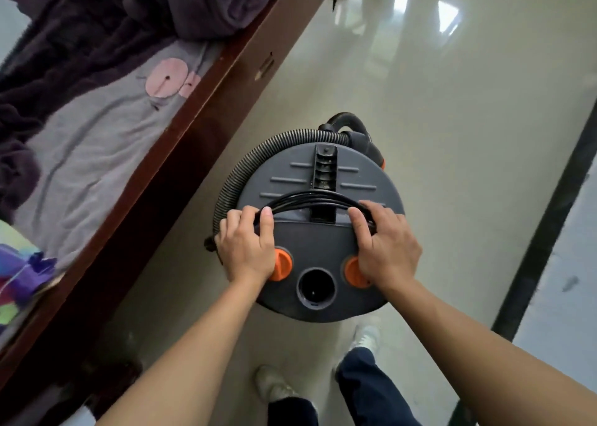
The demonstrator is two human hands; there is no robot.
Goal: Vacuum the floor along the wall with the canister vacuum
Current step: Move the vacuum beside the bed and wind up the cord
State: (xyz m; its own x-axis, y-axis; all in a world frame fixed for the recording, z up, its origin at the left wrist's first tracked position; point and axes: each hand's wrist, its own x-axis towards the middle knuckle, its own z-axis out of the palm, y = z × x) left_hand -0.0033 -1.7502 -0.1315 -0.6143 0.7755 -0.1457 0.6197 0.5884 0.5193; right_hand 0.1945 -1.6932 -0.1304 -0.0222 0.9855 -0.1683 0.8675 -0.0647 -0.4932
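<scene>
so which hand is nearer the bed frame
Left. The left hand grips the black cord at the vacuum lid's bed-side edge, nearest the wooden bed frame; the right hand holds the cord on the lid's far side.

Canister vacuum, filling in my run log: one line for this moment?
stage: setup | left hand: gripping power cord | right hand: gripping cord | canister vacuum: on floor | hose: coiled around lid

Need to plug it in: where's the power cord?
Head view, centre: the black power cord lies bundled across the vacuum lid, gripped by left hand and right hand.
</scene>
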